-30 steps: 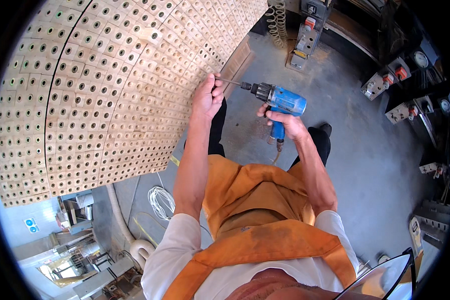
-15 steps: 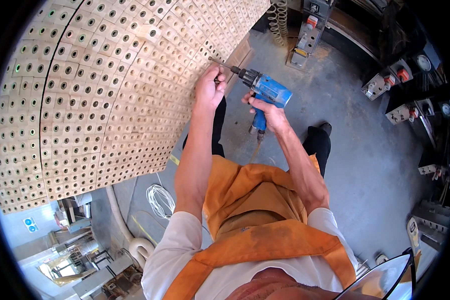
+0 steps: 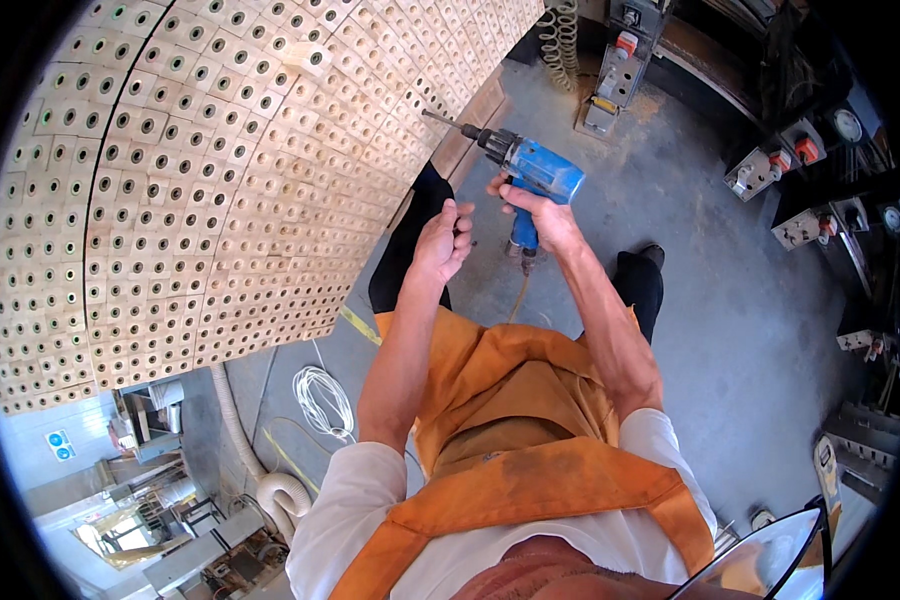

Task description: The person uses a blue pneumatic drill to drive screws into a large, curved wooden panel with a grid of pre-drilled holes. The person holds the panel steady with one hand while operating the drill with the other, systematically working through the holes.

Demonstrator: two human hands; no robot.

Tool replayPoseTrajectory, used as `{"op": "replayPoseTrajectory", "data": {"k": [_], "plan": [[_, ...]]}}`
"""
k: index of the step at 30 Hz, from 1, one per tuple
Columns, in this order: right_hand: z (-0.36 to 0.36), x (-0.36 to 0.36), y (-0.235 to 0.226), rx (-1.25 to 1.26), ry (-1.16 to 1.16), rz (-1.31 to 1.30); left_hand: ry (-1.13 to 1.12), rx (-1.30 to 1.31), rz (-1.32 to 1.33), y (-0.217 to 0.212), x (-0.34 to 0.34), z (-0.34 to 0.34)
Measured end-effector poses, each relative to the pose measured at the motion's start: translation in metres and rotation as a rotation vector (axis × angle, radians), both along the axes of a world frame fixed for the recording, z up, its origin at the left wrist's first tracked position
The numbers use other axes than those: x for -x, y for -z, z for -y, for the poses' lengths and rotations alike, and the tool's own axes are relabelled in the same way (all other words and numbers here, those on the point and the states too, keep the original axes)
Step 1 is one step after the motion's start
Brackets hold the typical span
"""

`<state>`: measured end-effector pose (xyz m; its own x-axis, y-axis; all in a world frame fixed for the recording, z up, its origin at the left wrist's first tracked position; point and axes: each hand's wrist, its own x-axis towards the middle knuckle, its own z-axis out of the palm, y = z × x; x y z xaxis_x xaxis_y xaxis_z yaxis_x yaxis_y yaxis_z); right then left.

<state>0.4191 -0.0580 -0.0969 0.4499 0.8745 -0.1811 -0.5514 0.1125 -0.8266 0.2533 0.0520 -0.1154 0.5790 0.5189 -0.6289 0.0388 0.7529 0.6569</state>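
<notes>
- Right hand wrapped tight around the pistol grip of a blue power drill; a thin hose or cord trails from the bottom of the handle toward the floor.
- Drill bit points left at the curved wall of wooden blocks. The tip sits just short of the wall's edge; from this angle I cannot tell whether it touches the wood.
- Left hand held up between wall and drill, fingers curled together, tips pinched. Something small may be pinched there; too small to make out. It touches neither wall nor drill.
- Wall: rows of pale square blocks, nearly every one with a dark round hole at its centre. A few holes near the upper left look greenish.
- Progress, as a judgement: the visible face appears almost wholly drilled or fitted. The tool is off the work. What remains, if anything, seems to lie along the right-hand edge near the bit; I cannot count unfinished blocks.
- Person wears an orange apron over a white shirt and stands on a grey concrete floor.
- Also here: a coil of white cable and a pale ribbed hose on the floor by the wall's base; gauges and switch boxes along the right side.
</notes>
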Motion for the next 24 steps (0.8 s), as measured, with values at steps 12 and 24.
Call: {"op": "replayPoseTrajectory", "data": {"k": [12, 24], "plan": [[0.067, -0.012, 0.016, 0.06, -0.144, -0.065, 0.027, -0.143, 0.281, -0.024, -0.025, -0.058], [0.069, -0.014, 0.027, 0.102, -0.126, 0.042, 0.26, -0.44, -0.14, -0.033, -0.049, -0.066]]}}
